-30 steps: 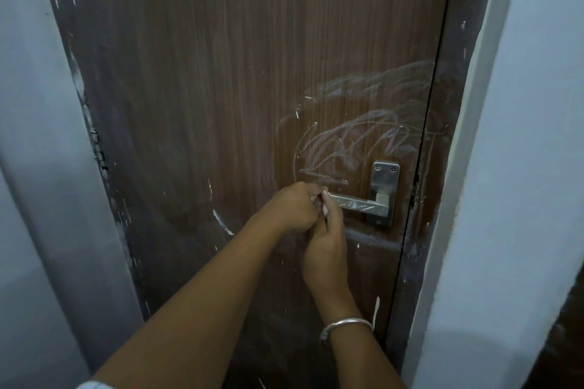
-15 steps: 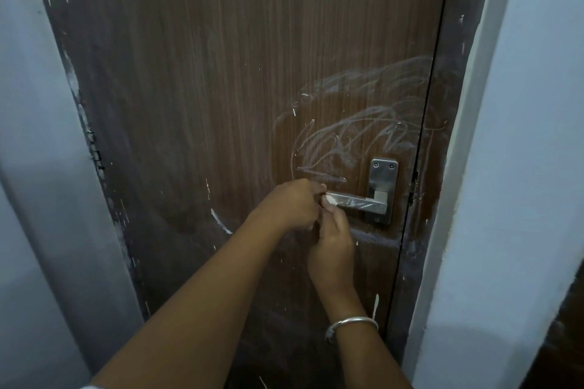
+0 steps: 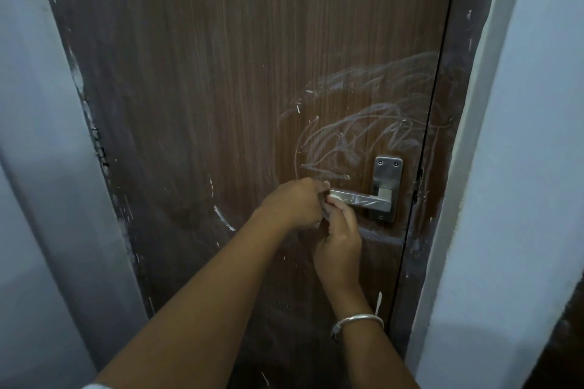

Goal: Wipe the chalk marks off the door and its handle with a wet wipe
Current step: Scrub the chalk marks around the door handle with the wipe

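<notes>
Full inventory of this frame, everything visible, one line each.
door: 1, brown wood grain, centre
handle: 1, silver lever on plate, door's right edge, chalk-streaked
chalk marks: many, white scribbles, mostly above handle
door frame: 1, dark brown, right of door
walls: 2, pale blue-grey, either side
bangle: 1, silver, right wrist
white bit: 1, at fingertips, too small to identify
left hand: 1, fingers curled, at lever's free end
right hand: 1, just below, fingertips at lever's end

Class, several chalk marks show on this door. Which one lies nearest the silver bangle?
The short upright stroke just right of the bangle, low on the door. The big scribble sits higher, above the handle.
</notes>
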A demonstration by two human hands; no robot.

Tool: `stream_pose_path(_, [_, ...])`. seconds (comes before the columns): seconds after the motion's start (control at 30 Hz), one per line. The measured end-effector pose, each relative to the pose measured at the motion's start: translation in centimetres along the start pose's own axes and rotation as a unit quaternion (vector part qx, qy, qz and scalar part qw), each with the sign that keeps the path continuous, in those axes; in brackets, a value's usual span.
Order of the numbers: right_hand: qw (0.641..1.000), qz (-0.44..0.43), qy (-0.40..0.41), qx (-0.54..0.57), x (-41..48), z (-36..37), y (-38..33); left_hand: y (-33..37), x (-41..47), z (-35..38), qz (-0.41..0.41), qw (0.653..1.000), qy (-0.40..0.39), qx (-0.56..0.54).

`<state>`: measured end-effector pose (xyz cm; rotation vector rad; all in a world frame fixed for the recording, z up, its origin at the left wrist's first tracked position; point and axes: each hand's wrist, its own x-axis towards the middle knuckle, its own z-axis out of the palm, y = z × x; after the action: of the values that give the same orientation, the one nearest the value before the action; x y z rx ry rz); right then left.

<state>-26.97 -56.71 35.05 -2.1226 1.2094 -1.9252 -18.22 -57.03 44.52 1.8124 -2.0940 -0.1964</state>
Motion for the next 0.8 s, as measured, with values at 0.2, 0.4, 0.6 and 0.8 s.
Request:
stream_pose_path(0.2, [1.000,0.009,0.020,-0.018,0.5,-0.1,-0.2,0.0,-0.2,0.0,0.008,1.000,0.000,0.010])
stream_pose_path(0.4, [1.000,-0.002,0.018,-0.024,0.2,-0.1,-0.4,0.1,-0.5,0.1,0.012,1.000,0.008,0.007])
stream_pose_path(0.6, [0.998,-0.005,0.043,-0.048,0.7,-0.3,-0.3,0.3,-0.6,0.0,0.005,1.000,0.003,0.018])
stream_pose_path(0.8, [0.997,-0.025,0.030,-0.065,0.2,-0.4,-0.1,0.4,-0.7,0.1,-0.001,1.000,0.006,0.002])
